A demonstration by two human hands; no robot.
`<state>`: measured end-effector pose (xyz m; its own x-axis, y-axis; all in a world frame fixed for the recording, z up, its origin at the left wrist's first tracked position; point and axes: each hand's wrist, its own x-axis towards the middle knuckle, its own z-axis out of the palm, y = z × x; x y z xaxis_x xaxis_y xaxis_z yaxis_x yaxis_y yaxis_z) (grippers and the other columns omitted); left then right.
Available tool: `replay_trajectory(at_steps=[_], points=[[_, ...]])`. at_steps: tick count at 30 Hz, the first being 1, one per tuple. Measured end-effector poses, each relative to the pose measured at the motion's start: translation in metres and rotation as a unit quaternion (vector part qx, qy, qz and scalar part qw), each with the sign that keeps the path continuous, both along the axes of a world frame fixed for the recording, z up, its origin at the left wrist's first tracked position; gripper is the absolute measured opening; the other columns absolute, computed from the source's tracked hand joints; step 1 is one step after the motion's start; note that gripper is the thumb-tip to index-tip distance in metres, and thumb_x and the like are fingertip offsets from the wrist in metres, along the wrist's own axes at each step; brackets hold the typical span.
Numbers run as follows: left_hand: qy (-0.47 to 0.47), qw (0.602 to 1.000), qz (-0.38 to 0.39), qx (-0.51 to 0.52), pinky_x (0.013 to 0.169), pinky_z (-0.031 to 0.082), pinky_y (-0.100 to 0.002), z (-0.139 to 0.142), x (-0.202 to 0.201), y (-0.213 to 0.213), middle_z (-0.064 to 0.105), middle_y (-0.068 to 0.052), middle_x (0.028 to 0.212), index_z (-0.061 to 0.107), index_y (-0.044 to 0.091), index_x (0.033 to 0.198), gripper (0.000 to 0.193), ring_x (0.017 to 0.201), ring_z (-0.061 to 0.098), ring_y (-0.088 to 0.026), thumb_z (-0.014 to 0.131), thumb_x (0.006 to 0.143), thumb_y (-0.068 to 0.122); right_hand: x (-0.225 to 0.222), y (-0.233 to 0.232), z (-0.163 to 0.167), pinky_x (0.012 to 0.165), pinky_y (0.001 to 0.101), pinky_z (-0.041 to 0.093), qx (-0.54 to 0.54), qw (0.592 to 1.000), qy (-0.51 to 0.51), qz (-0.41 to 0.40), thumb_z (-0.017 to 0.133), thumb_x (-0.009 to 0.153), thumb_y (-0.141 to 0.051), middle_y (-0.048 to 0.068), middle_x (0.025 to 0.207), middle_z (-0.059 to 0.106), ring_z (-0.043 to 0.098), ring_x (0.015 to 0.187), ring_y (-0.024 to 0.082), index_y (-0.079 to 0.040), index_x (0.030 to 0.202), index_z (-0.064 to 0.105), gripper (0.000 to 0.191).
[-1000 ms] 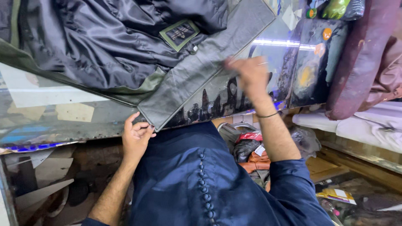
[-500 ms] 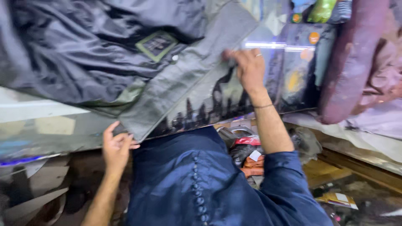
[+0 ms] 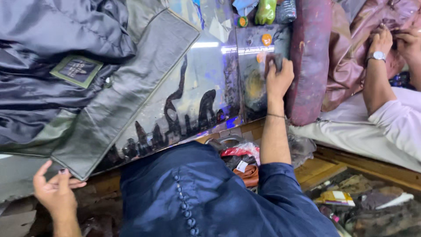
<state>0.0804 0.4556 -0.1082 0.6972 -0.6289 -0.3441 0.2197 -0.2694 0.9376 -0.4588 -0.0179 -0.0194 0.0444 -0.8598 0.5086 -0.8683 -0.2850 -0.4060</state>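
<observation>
Right hand [image 3: 279, 77]: moved right off the jacket [image 3: 118, 83]; fingers now closed on a small dark pad [image 3: 275, 60] on the desk [image 3: 206, 87].
Left hand [image 3: 55, 191]: dropped below the hem, fingers loose, empty.

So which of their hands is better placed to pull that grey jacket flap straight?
Probably the left hand: it sits right at the grey jacket flap's lower corner. The right hand is away on the glass counter, gripping a small dark object.
</observation>
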Motion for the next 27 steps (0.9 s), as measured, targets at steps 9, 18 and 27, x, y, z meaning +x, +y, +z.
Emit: replay_trajectory(at_steps=[9, 18, 27], points=[[-0.044, 0.999, 0.015, 0.005, 0.062, 0.058, -0.037, 0.002, -0.01, -0.007, 0.066, -0.016, 0.096, 0.044, -0.003, 0.146, 0.03, 0.067, 0.065, -0.019, 0.059, 0.121, 0.005, -0.015, 0.024, 0.023, 0.08, 0.0505, 0.049, 0.234, 0.964, 0.093, -0.085, 0.078, 0.083, -0.021, 0.021, 0.098, 0.068, 0.064, 0.094, 0.044, -0.008, 0.105, 0.074, 0.025], [0.014, 0.997, 0.055, -0.047, 0.051, 0.051, -0.03, 0.004, -0.003, -0.018, 0.061, -0.006, 0.089, 0.054, 0.005, 0.148, 0.045, 0.061, 0.056, -0.011, 0.065, 0.104, 0.001, -0.031, 0.028, -0.001, 0.093, 0.0407, 0.053, 0.189, 0.947, 0.069, 0.249, 0.074, 0.096, -0.009, 0.017, 0.104, 0.068, 0.068, 0.101, 0.033, -0.002, 0.111, 0.07, 0.017], [0.051, 0.998, 0.013, -0.028, 0.05, 0.059, -0.031, -0.001, 0.021, -0.013, 0.069, -0.012, 0.085, 0.047, 0.013, 0.145, 0.045, 0.058, 0.068, -0.014, 0.059, 0.101, 0.011, -0.008, 0.062, -0.027, 0.088, 0.0453, 0.055, 0.007, 0.981, -0.084, 0.175, 0.062, 0.087, 0.012, 0.018, 0.108, 0.07, 0.069, 0.096, 0.035, 0.002, 0.115, 0.077, 0.033]])
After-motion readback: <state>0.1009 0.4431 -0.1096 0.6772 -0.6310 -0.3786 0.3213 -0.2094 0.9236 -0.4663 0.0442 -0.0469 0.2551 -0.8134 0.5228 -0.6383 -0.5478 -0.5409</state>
